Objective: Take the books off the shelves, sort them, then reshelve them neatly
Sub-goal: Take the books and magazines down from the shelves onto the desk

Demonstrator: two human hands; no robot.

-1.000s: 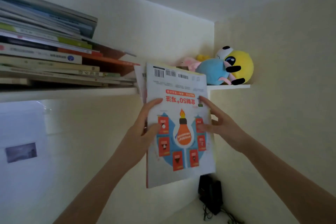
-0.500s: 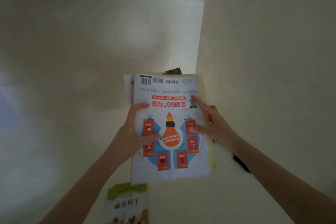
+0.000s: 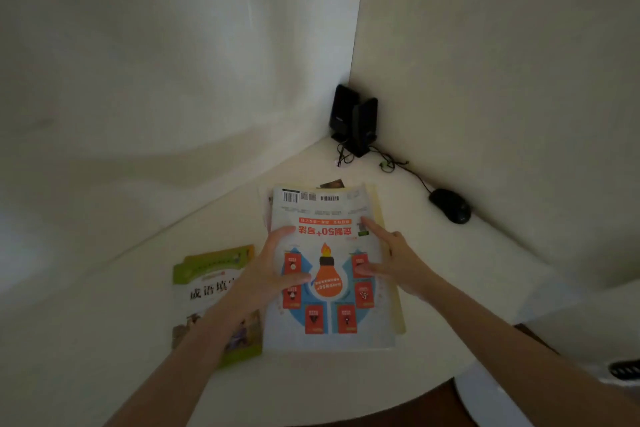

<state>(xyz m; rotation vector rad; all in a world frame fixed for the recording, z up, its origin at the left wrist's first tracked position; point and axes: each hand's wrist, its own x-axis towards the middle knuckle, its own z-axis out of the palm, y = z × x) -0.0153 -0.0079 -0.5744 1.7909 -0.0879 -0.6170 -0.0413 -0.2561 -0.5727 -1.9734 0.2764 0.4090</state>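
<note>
A small stack of thin books [image 3: 330,319] hangs low over the white desk [image 3: 450,274], held between both hands. Its top cover is white with an orange light bulb, red cards and barcodes, seen upside down. My left hand [image 3: 268,274] grips the stack's left edge, thumb across the cover. My right hand [image 3: 394,258] holds the right edge, with thumb and forefinger stretched over the cover. A yellow cover peeks out beneath on the right. A green-bordered book [image 3: 211,288] lies flat on the desk to the left, partly under my left forearm.
Two black speakers [image 3: 353,121] stand in the desk's far corner with tangled cables. A black mouse [image 3: 450,206] lies by the right wall. White walls close the desk on the left and right. The shelf is out of view.
The stack came down from the shelf to just above the desk, both hands keeping their hold. The view tilted down, so the shelf and plush toys dropped out of sight.
</note>
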